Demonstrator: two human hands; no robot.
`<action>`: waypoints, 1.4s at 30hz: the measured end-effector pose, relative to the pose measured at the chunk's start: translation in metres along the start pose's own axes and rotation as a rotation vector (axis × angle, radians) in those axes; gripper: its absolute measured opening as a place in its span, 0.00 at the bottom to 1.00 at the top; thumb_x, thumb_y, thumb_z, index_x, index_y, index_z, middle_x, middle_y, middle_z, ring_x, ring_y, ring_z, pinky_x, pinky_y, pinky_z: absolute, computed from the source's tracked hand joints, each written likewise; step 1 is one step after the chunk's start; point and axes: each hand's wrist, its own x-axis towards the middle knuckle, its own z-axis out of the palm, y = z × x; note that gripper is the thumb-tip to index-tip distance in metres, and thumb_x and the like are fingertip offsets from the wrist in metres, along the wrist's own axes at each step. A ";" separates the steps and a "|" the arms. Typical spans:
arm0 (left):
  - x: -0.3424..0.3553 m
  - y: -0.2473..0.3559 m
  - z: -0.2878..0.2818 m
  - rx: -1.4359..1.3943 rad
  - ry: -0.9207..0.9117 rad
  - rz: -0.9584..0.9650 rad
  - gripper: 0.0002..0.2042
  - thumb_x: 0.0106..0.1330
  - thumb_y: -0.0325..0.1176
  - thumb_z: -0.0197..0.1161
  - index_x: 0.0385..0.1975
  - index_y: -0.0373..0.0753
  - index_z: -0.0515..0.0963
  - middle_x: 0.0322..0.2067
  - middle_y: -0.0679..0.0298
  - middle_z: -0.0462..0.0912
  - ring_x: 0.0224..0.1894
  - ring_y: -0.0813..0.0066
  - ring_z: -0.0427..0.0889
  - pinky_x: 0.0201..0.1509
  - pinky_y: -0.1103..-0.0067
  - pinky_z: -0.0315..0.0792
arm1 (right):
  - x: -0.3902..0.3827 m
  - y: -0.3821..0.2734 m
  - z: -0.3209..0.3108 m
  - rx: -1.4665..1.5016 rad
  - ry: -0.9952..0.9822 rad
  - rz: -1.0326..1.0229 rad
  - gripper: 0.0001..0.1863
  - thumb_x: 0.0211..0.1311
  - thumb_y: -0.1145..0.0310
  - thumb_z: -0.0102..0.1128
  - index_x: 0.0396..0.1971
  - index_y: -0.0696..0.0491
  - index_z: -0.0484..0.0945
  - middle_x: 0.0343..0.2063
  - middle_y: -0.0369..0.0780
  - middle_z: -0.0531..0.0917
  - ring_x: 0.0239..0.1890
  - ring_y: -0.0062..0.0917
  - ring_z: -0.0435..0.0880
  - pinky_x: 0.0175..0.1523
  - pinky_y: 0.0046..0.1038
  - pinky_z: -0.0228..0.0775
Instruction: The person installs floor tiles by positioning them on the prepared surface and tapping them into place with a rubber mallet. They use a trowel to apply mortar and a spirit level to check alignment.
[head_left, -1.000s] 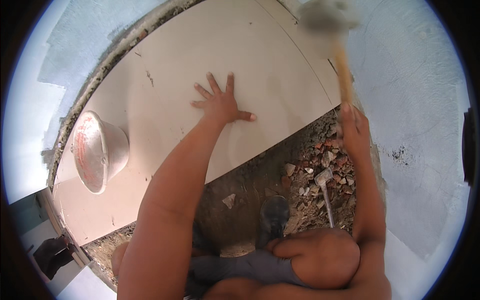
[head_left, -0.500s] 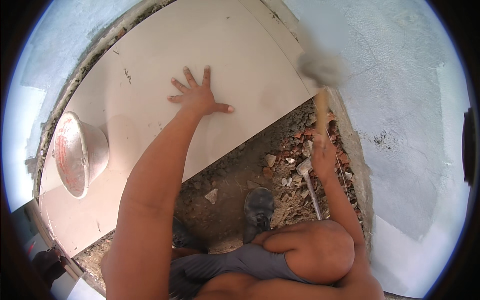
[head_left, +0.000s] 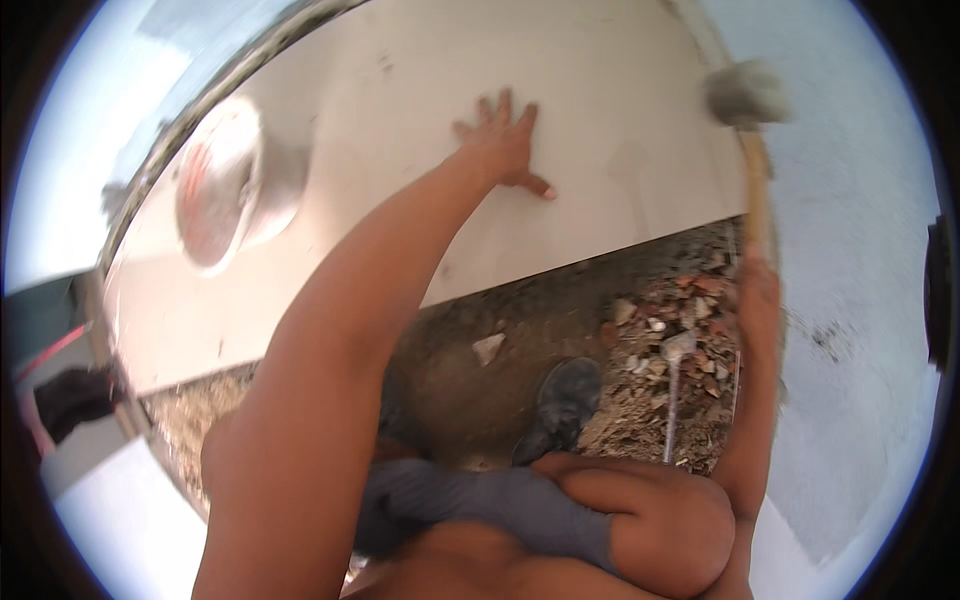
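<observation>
My left hand (head_left: 503, 150) lies flat on a large cream-coloured slab (head_left: 620, 130), palm down, fingers spread and thumb pointing right. My right hand (head_left: 758, 285) is closed around the wooden handle of a mallet (head_left: 748, 95). Its thick grey head appears over the slab's right edge, by the wall, slightly blurred. Whether the head touches the slab I cannot tell. Below the slab's near edge, a long metal tool (head_left: 673, 390) with a pale flat end leans on the rubble, left of my right forearm.
A whitish bucket (head_left: 278, 195) with reddish stains lies tipped on the slab's left part. Broken brick and stone (head_left: 690, 300) cover the soil beside my dark shoe (head_left: 562, 405). A pale blue wall (head_left: 850, 250) rises close on the right. Dark objects (head_left: 75, 400) sit at the far left.
The whole view has turned, shifting the scene rightward and the bucket higher. The mallet head, strongly blurred before, is now clearer and farther along the slab's right edge. My left hand stays spread on the slab.
</observation>
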 end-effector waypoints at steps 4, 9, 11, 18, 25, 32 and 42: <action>-0.020 -0.044 0.021 0.105 0.042 0.117 0.68 0.35 0.73 0.72 0.75 0.51 0.40 0.75 0.47 0.34 0.76 0.41 0.34 0.70 0.40 0.44 | -0.034 0.019 0.013 0.247 0.057 -0.233 0.24 0.75 0.44 0.42 0.27 0.49 0.69 0.16 0.28 0.67 0.14 0.12 0.63 0.15 0.18 0.54; -0.022 -0.046 0.030 0.061 0.115 0.101 0.68 0.34 0.76 0.69 0.76 0.51 0.40 0.75 0.47 0.34 0.76 0.43 0.34 0.71 0.40 0.41 | 0.003 0.068 0.041 -0.058 -0.224 -0.190 0.25 0.73 0.42 0.44 0.26 0.49 0.68 0.14 0.28 0.66 0.12 0.11 0.62 0.14 0.17 0.52; -0.024 -0.051 0.031 0.061 0.124 0.074 0.68 0.34 0.78 0.67 0.76 0.52 0.40 0.75 0.47 0.35 0.76 0.43 0.33 0.71 0.41 0.40 | -0.001 -0.001 0.024 0.033 -0.276 -0.045 0.26 0.72 0.41 0.45 0.26 0.49 0.68 0.13 0.26 0.64 0.13 0.10 0.63 0.14 0.16 0.53; -0.015 -0.045 0.047 0.028 0.206 0.105 0.65 0.39 0.83 0.57 0.76 0.54 0.40 0.75 0.48 0.35 0.76 0.44 0.30 0.72 0.40 0.34 | -0.008 0.057 0.048 -0.072 -0.092 -0.495 0.28 0.70 0.39 0.48 0.24 0.50 0.68 0.15 0.29 0.67 0.12 0.11 0.62 0.13 0.19 0.53; -0.009 -0.054 0.069 -0.028 0.411 0.060 0.51 0.56 0.80 0.42 0.75 0.52 0.45 0.75 0.50 0.37 0.76 0.45 0.31 0.72 0.41 0.28 | -0.026 -0.013 0.027 0.104 -0.230 -0.300 0.28 0.72 0.41 0.45 0.25 0.52 0.69 0.14 0.29 0.65 0.12 0.14 0.62 0.15 0.20 0.53; -0.010 -0.039 0.073 -0.111 0.422 0.030 0.46 0.63 0.76 0.36 0.75 0.50 0.46 0.75 0.50 0.38 0.77 0.48 0.31 0.74 0.45 0.27 | 0.019 0.021 0.043 -0.174 -0.193 -0.335 0.28 0.71 0.39 0.46 0.26 0.51 0.70 0.14 0.28 0.66 0.11 0.11 0.61 0.12 0.17 0.52; -0.007 -0.028 0.065 -0.192 0.453 -0.053 0.50 0.62 0.75 0.41 0.74 0.41 0.47 0.74 0.46 0.38 0.77 0.49 0.31 0.75 0.51 0.25 | 0.100 -0.125 0.143 0.127 -0.263 -0.513 0.28 0.72 0.41 0.45 0.20 0.49 0.65 0.10 0.28 0.63 0.07 0.12 0.59 0.11 0.18 0.51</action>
